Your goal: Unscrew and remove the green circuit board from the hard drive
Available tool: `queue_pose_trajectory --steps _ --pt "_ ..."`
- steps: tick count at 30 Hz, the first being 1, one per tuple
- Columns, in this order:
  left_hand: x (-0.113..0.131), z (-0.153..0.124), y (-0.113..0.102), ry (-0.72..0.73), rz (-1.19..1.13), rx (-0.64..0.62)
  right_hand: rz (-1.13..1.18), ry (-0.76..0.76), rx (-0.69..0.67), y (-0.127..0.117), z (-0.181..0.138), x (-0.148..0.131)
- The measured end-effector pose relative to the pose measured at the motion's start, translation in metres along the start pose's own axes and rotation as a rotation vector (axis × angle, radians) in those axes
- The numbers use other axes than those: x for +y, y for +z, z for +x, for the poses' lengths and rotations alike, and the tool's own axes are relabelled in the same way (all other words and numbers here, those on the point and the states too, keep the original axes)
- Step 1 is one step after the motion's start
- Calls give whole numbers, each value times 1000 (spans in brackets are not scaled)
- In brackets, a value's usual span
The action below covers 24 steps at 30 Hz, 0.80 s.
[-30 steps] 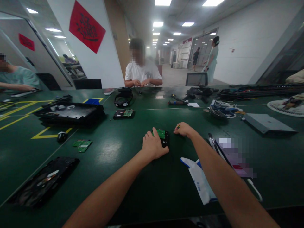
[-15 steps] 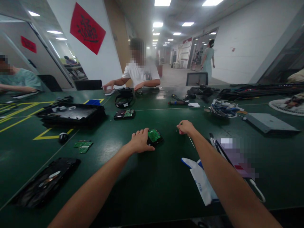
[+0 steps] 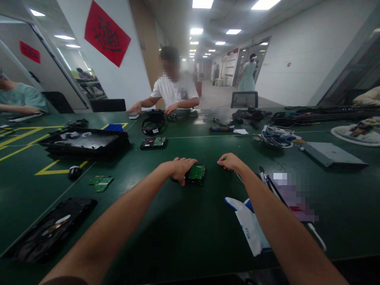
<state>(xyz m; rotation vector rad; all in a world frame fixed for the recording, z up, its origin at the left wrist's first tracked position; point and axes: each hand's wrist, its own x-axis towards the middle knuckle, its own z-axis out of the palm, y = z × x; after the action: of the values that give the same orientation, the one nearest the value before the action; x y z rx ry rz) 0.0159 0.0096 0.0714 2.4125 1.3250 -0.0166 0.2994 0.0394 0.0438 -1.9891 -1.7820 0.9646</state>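
Head view: our left hand clasps the drive, likely steadying it — our right hand pinches a screwdriver.

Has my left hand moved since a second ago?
Yes: the left hand has moved left, slightly farther out, nearer the unheld drive lying beyond it.

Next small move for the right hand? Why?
Probably turn the thin-shafted tool toward the green-board device: the right hand holds it off to the device's right, shaft pointing back toward the wearer, while the left hand is at the device's left side.
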Motion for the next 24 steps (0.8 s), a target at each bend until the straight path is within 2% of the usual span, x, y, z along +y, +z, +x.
queue_pose_trajectory --steps 4,9,11,14,19,24 --pt "0 11 -3 97 71 -40 -38 -23 22 4 3 3" --pt "1 8 -3 128 86 38 -100 -25 58 9 9 4" --pt "4 1 2 84 127 88 -124 -27 68 9 10 4" --pt "12 -14 17 -25 164 236 -164 -36 89 10 12 5" --pt "29 -32 50 -215 88 471 -205 -67 131 11 11 7" --pt "38 -38 74 -305 26 503 -156 -97 102 11 4 15"
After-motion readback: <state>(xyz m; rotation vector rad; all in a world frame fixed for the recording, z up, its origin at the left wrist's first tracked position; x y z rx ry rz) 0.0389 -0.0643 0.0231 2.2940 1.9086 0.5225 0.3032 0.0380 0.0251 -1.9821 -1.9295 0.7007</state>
